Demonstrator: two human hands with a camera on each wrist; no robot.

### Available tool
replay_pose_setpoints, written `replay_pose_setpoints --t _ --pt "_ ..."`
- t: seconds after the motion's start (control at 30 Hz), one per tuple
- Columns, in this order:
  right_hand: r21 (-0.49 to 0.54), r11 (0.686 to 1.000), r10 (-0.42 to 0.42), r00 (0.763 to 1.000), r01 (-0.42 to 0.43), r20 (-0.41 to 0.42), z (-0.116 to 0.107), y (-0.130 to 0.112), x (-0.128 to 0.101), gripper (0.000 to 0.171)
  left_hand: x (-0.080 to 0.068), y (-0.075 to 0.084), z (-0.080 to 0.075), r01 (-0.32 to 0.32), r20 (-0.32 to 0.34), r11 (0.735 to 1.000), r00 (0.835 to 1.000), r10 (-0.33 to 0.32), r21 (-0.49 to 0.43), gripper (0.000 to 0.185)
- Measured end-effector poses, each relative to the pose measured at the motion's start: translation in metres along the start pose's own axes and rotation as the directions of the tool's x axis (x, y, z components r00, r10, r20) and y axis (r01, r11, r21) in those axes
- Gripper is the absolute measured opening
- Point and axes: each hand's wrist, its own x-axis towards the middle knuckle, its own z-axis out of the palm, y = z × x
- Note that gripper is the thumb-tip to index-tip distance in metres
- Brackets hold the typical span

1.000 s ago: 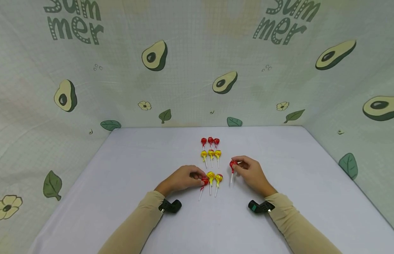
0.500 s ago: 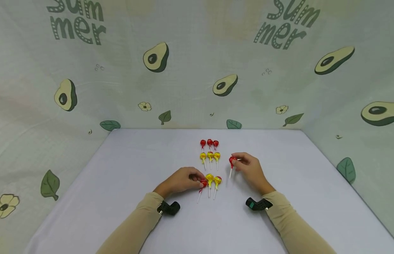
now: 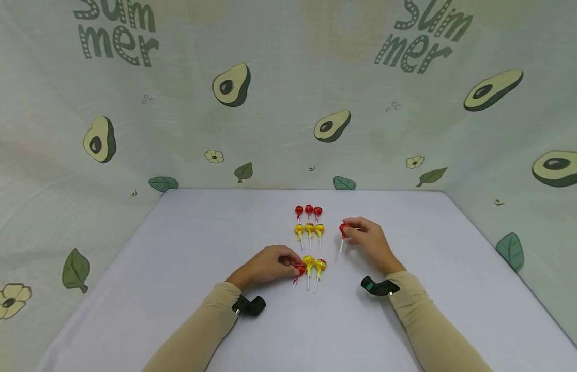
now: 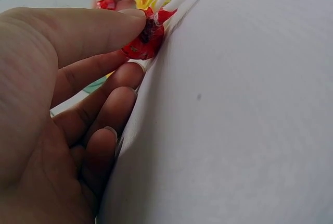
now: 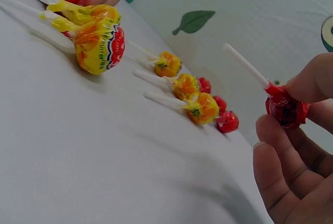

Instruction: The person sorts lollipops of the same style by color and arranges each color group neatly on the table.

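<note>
Near the centre of the head view, the left hand (image 3: 271,265) is pinching a red lollipop (image 3: 300,269) by the surface (image 3: 186,248), beside two yellow lollipops (image 3: 308,262). Right of centre, the right hand (image 3: 371,243) is pinching another red lollipop (image 3: 343,229) above the surface. In the right wrist view's upper left, a yellow wrapper (image 5: 94,52) is showing "FRUIT". "Summer" is appearing twice across the backdrop's (image 3: 279,46) upper corners.

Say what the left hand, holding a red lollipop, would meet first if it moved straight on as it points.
Probably the nearest yellow lollipop, right beside the red lollipop the left hand holds; whether the two touch is unclear.
</note>
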Motion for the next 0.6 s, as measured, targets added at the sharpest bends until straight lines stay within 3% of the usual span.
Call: replay_pose_setpoints --t 0.6 --pt "0.030 0.998 0.064 0.997 -0.063 -0.034 0.003 0.016 0.029 0.043 0.000 -0.001 -0.002 -0.007 0.008 1.000 1.000 0.007 0.004 0.018"
